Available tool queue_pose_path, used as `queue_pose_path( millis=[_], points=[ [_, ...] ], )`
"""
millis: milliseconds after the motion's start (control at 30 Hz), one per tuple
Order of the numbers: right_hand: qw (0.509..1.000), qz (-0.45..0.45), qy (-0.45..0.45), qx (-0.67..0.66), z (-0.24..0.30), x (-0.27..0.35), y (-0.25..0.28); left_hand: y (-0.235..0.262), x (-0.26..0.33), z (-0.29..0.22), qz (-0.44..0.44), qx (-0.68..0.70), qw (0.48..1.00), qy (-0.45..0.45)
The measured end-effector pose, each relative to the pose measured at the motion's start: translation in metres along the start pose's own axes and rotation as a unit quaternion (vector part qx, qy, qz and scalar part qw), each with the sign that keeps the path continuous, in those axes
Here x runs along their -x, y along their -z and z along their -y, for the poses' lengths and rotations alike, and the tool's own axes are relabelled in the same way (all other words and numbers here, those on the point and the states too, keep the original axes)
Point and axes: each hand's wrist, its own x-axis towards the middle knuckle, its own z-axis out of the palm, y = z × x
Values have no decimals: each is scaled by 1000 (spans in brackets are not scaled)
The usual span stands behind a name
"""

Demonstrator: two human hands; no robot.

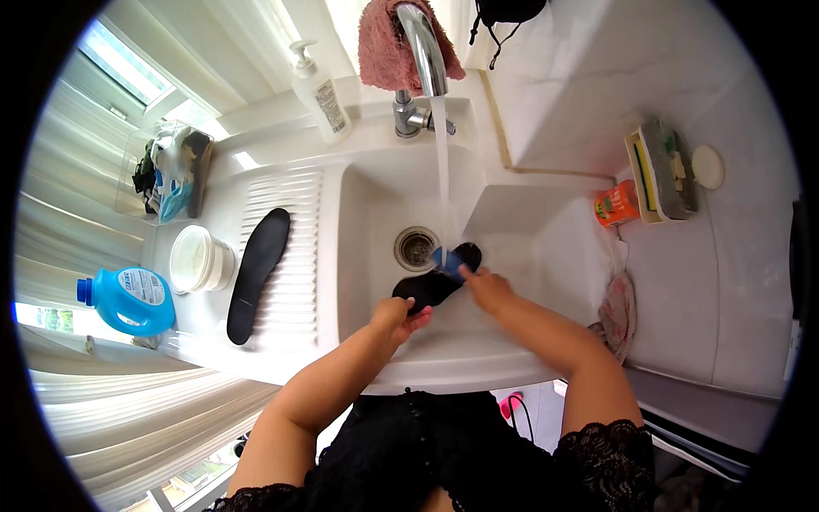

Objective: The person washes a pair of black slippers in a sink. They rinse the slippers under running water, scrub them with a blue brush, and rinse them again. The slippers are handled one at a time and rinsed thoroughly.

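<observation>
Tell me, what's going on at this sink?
A person's left hand holds a black insole in the sink. The right hand, slightly blurred, holds a small blue scrubber against it while water runs from the tap. A second black insole lies on the ridged drainboard to the left.

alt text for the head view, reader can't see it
The left hand holds a black insole in a white sink while the right hand holds a blue item against it under a running tap. A second insole lies on the ribbed drainboard.
</observation>
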Motion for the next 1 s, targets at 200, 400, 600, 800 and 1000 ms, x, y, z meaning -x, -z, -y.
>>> queue_pose_path(
  millis=[200,400,600,800,1000],
  points=[
    [995,69,51,59,-6,14,-5,19,-16,-7,0,-16,1000,27],
    [988,42,-101,112,-53,39,37,-1,6,-16,77,-210,974,-21],
    [968,100,-150,173,-29,65,109,-67,32,-33,361,-469,801,-93],
    [974,-30,-179,135,-4,85,138,-109,9,-25,447,-398,798,-74],
    [967,-20,-205,147,-15,93,130,-61,-39,-26,-21,-716,594,-366]
  ],
)
